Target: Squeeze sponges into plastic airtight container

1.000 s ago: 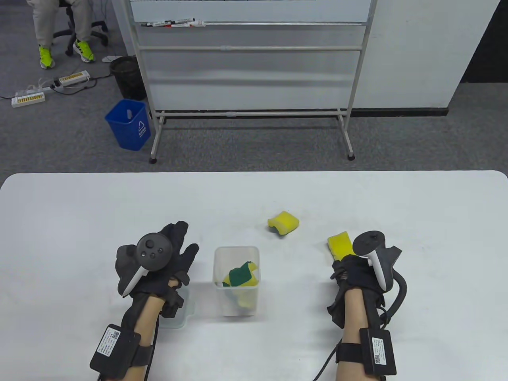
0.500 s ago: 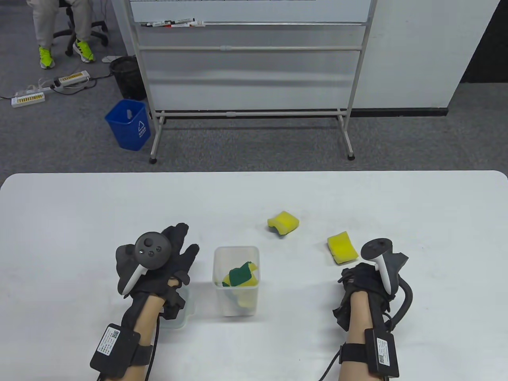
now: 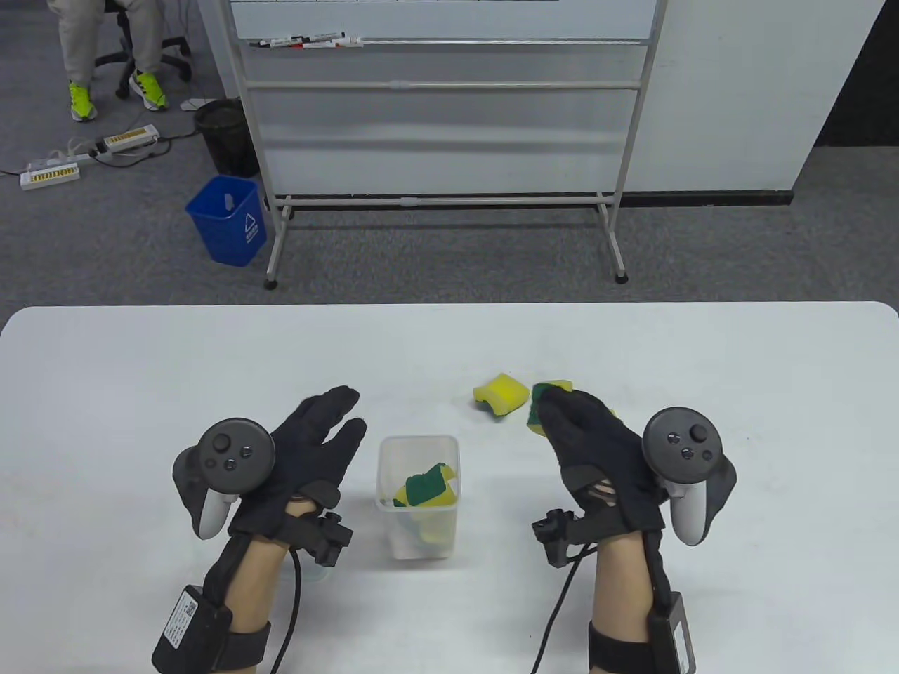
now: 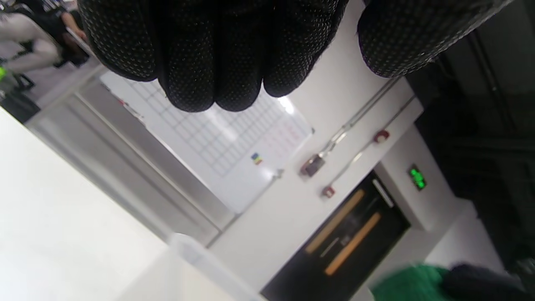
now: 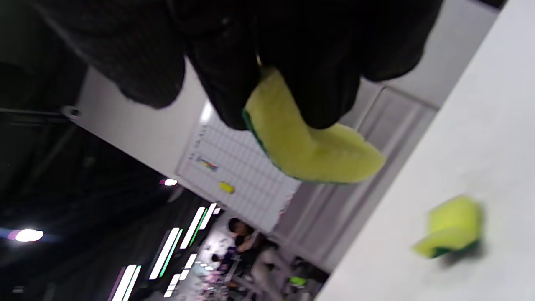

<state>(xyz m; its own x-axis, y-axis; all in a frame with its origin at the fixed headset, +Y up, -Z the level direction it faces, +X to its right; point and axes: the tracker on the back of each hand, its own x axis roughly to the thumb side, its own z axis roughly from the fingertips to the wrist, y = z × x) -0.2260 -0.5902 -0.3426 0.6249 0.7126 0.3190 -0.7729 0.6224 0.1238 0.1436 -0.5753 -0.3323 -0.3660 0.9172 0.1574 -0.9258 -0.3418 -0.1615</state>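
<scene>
Sponge [image 3: 546,390] sits pinched in right hand [image 3: 597,449] fingers; left hand [image 3: 295,456] fingers straight, holding nothing.

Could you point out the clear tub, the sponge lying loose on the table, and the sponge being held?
Clear tub [image 3: 385,469]: table view, its left wall.
Loose sponge [image 3: 501,394]: table view, yellow top.
Held sponge [image 5: 309,152]: right wrist view, yellow face below the right hand [image 3: 597,449].

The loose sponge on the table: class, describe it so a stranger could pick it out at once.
On the white table, look just beyond the clear tub, slightly to its right. The loose sponge lies there, curled, yellow side up. Unlike the sponge gripped by the right hand, nothing touches it.
</scene>
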